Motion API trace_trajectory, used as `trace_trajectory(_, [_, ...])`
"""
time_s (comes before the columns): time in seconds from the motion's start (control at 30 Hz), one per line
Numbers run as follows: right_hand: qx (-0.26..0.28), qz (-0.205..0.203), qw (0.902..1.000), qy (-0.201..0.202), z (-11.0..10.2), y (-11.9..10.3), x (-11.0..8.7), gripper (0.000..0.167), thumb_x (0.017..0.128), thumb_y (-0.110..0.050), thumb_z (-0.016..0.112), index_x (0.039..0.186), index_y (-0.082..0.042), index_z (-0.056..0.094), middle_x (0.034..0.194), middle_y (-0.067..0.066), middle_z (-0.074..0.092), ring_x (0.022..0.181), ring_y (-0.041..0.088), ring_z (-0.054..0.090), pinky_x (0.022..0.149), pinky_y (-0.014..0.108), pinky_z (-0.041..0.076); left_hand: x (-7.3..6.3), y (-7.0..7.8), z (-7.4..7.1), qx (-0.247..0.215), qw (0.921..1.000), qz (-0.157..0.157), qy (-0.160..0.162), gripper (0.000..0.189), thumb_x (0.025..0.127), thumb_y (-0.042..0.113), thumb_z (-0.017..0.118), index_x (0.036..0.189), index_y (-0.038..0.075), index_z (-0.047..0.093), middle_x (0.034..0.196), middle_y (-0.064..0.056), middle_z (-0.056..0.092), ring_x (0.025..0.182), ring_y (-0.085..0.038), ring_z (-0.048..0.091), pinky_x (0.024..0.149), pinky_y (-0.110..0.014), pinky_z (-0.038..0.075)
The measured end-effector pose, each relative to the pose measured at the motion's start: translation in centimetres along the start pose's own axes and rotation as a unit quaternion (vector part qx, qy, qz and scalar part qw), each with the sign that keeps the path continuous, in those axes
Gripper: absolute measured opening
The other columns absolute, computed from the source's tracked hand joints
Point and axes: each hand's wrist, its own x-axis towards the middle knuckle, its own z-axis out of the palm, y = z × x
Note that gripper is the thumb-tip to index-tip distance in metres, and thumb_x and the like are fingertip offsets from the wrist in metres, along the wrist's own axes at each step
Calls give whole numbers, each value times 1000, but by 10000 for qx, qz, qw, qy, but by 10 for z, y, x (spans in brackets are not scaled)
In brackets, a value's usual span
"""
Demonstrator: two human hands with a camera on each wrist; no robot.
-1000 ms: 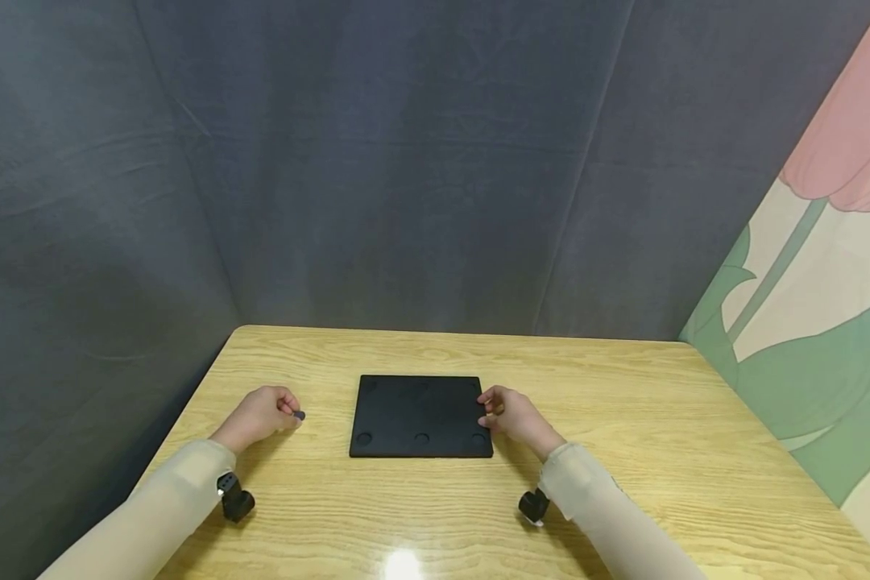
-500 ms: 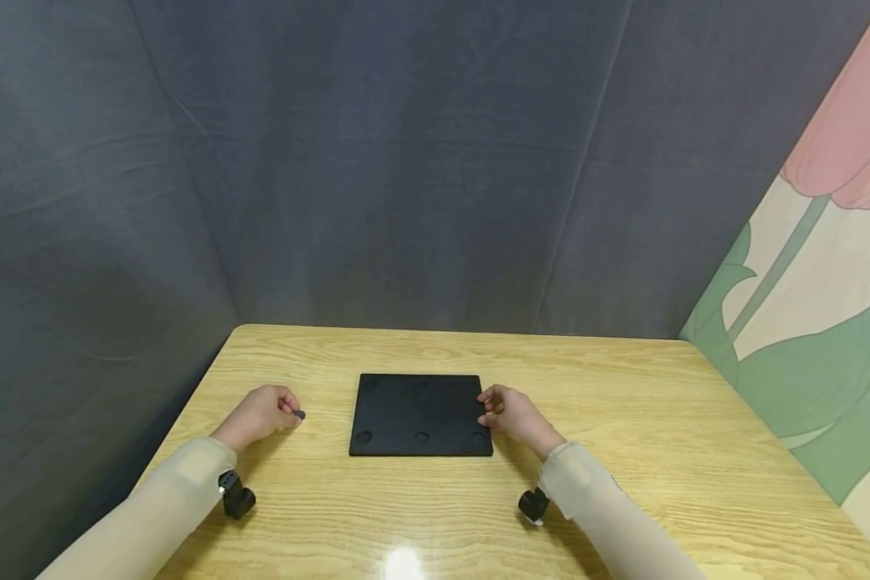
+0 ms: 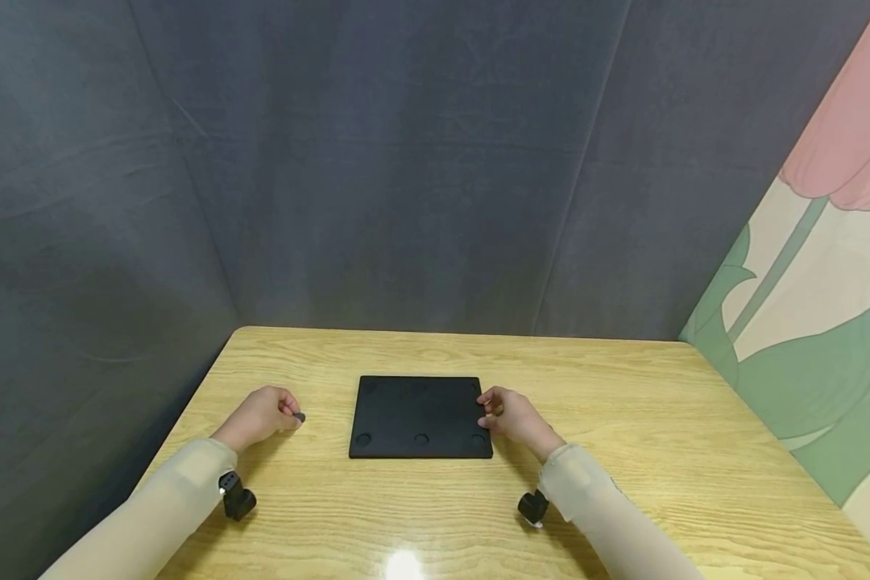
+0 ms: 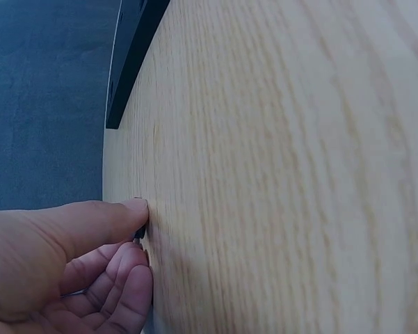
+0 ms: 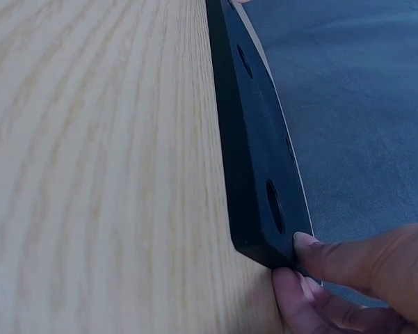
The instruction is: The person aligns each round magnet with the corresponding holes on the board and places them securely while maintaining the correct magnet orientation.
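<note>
A flat black rectangular board (image 3: 420, 411) lies on the wooden table, with several round recesses along its near and far edges. At its right side, my right hand (image 3: 516, 420) grips the edge. In the right wrist view the thumb (image 5: 313, 252) is on the top face and the fingers are against the side of the board (image 5: 226, 139). Left of the board, my left hand (image 3: 263, 417) pinches a small dark piece (image 3: 300, 417) between thumb and fingertips, right at the tabletop. Most of that piece (image 4: 140, 232) is hidden by the fingers in the left wrist view.
The light wood table (image 3: 623, 435) reaches back to a dark grey curtain (image 3: 406, 177), which also hangs along the left side. A wall panel with painted tulips (image 3: 819, 322) stands at the right. Small black cameras (image 3: 238, 501) are strapped to both wrists.
</note>
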Motion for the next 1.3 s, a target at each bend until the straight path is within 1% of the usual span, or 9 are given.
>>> trace_trajectory(0.13, [-11,22,10000,-3,1,0,-1,28,83,5,71,109,-1,62,94,8,56,79,17,56,67,29,54,1,-1,1,-62,10000,-74,5,12,80,3,74,85,3,63,78,-4,55,72,-17,49,64,-28,40])
trace_trajectory(0.43, [-113,-5,9999,28,1,1,0,28,83,4,71,109,-2,62,95,8,56,80,17,56,67,29,54,2,-7,2,-226,9997,12,62,13,79,3,75,85,2,64,78,-5,57,72,-18,50,64,-29,41])
trace_trajectory(0.63, [-198,-42,9998,20,0,2,1,28,83,3,72,109,-3,63,95,7,57,80,17,55,66,29,53,1,-6,1,-292,9995,101,78,13,79,4,74,87,1,64,80,-6,59,73,-18,52,65,-29,43])
trace_trajectory(0.8, [-156,-42,9999,9,-2,1,1,28,83,3,72,109,-3,63,95,8,57,80,17,55,66,29,53,0,-2,-1,-357,9992,154,72,13,80,4,73,88,1,64,81,-6,60,73,-18,53,65,-29,45])
trace_trajectory(0.97, [-99,-10,9999,17,-2,1,1,28,82,4,71,109,-2,62,95,8,57,80,18,55,67,29,53,0,5,-5,-364,9987,331,100,12,81,5,72,88,1,65,81,-6,61,72,-17,54,63,-28,45])
trace_trajectory(1.1, [-142,-34,9999,35,-1,1,1,28,82,3,72,108,-3,63,94,7,57,80,18,54,66,28,52,-1,14,-9,-412,9981,440,96,10,83,5,70,90,0,64,82,-7,62,73,-17,54,64,-28,45])
trace_trajectory(1.3, [-172,-86,9998,50,0,1,1,27,82,3,72,107,-3,63,93,7,57,79,17,54,65,28,52,-1,32,-16,-482,9978,444,32,11,85,7,68,93,1,65,86,-8,63,75,-17,56,67,-30,46])
